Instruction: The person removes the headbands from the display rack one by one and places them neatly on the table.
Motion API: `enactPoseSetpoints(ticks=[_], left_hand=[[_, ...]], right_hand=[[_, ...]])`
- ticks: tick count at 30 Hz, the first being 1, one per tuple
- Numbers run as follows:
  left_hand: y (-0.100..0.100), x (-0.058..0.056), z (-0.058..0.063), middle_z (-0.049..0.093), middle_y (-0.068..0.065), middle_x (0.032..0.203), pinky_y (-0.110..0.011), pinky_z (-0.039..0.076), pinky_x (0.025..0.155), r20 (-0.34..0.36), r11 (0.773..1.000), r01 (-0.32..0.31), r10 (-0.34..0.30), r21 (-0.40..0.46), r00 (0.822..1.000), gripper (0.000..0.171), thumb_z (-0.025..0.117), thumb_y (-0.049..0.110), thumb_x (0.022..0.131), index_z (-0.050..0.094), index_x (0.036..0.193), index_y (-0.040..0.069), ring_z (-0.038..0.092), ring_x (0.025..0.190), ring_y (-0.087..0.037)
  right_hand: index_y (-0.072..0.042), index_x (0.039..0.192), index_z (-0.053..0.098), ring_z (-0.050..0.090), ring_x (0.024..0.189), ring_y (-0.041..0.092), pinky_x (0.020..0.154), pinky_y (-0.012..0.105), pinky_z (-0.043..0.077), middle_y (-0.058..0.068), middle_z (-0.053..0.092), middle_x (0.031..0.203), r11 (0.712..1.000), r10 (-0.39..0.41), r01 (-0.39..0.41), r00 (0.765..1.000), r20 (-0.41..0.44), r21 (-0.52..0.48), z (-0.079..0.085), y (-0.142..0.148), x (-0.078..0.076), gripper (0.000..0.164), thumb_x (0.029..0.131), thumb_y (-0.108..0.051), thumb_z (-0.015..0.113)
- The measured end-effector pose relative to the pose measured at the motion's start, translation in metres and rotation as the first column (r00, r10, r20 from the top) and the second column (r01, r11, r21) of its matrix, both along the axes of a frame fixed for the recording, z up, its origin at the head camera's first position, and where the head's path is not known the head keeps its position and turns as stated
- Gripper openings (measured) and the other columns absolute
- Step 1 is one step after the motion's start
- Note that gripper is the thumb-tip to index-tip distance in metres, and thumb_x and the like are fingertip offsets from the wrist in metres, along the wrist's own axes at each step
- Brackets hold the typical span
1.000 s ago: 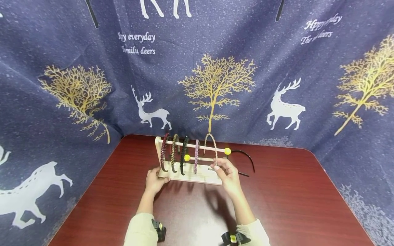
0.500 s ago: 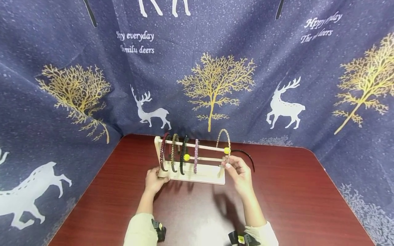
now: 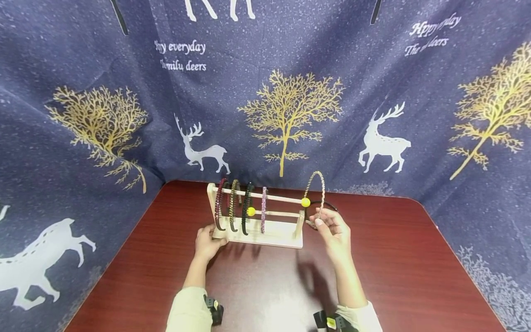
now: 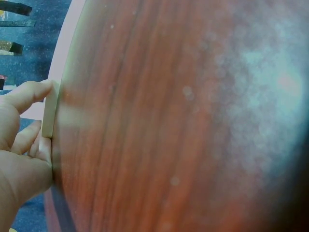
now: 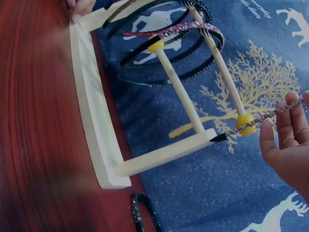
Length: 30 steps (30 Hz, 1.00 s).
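A light wooden headband rack (image 3: pixel 275 234) stands on the table, its two rods tipped with yellow balls. My left hand (image 3: pixel 207 243) grips the left end of its base, thumb in front. Between the thumb and fingers of my right hand (image 3: pixel 338 235) is a beige-gold twisted headband (image 3: pixel 322 186), pinched by one arm with its arch upward. It stands just to the right of the upper rod's yellow ball (image 3: pixel 305 202). On the upper rod hang a dark red headband (image 3: pixel 219 207), a gold-and-black one (image 3: pixel 232 207), a black one (image 3: pixel 245 214) and a pink glittery one (image 3: pixel 263 212).
Another black headband (image 5: pixel 136 205) lies on the table beyond the rack's right end, partly behind my right hand in the head view. The lower rod's yellow ball (image 3: pixel 250 211) points left. A blue deer-print cloth (image 3: pixel 332 138) hangs behind the red-brown table (image 3: pixel 394 258).
My right hand has moved right with the twisted headband, from over the upper rod to past its yellow ball. The left hand keeps its grip on the base.
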<state>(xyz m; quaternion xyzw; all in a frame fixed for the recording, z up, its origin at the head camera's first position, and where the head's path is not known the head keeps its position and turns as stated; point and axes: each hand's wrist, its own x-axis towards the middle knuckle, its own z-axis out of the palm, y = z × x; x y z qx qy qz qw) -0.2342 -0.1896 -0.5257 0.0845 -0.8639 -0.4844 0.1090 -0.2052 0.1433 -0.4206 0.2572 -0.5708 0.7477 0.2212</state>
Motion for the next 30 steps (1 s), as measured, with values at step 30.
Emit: enactPoseSetpoints(ticks=[30], left_hand=[[0.0, -0.002, -0.001, 0.045, -0.027, 0.114, -0.049, 0.036, 0.092, 0.041, 1.0, 0.005, -0.005, 0.007, 0.999, 0.068, 0.076, 0.006, 0.064, 0.049, 0.124, -0.012, 0.046, 0.106, -0.04]], right_hand=[[0.019, 0.108, 0.053, 0.064, 0.084, 0.014, 0.075, 0.021, 0.049, 0.002, 0.067, 0.097, 0.974, -0.221, 0.208, 0.959, 0.18, 0.085, -0.03, 0.065, -0.005, 0.023, 0.085, 0.016, 0.053]])
